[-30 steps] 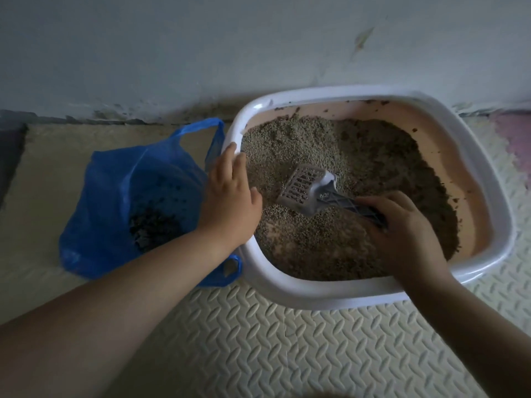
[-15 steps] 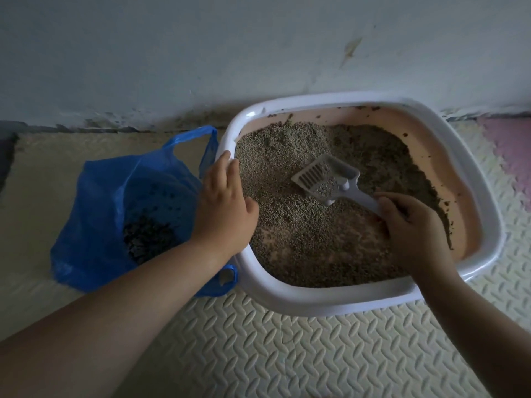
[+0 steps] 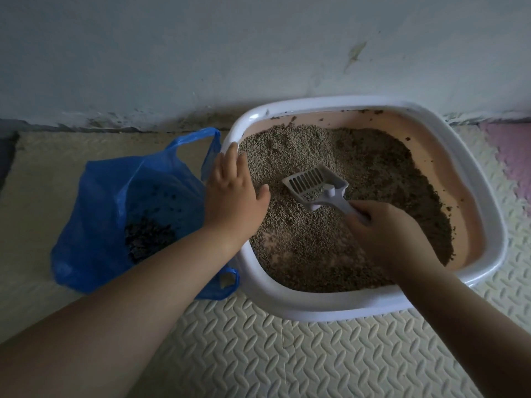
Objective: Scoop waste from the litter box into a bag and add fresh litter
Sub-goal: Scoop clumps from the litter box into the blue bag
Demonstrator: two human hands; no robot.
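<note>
Head view, right hand (image 3: 385, 234) gripping slotted scoop (image 3: 313, 182) over litter (image 3: 287, 150), left hand (image 3: 232, 196) resting straight-fingered on litter box (image 3: 316, 308) rim, blue bag (image 3: 109, 196) beside it.

No readable text, labels, brands or numbers on anything in view.

Litter box (image 3: 316, 307) close under the wall (image 3: 201, 53) on the far side; no room seen behind it. Blue plastic bag (image 3: 100, 225) touching the box's left rim, mouth open upward. Left hand (image 3: 232, 193) lies flat on that rim, across the direct line from litter to bag. Scoop (image 3: 313, 182), gripped by right hand (image 3: 385, 228), takes up the box's middle. Litter surface (image 3: 373, 173) open at far left and right. Foam mat (image 3: 287, 354) near the box bare between the two forearms.
</note>
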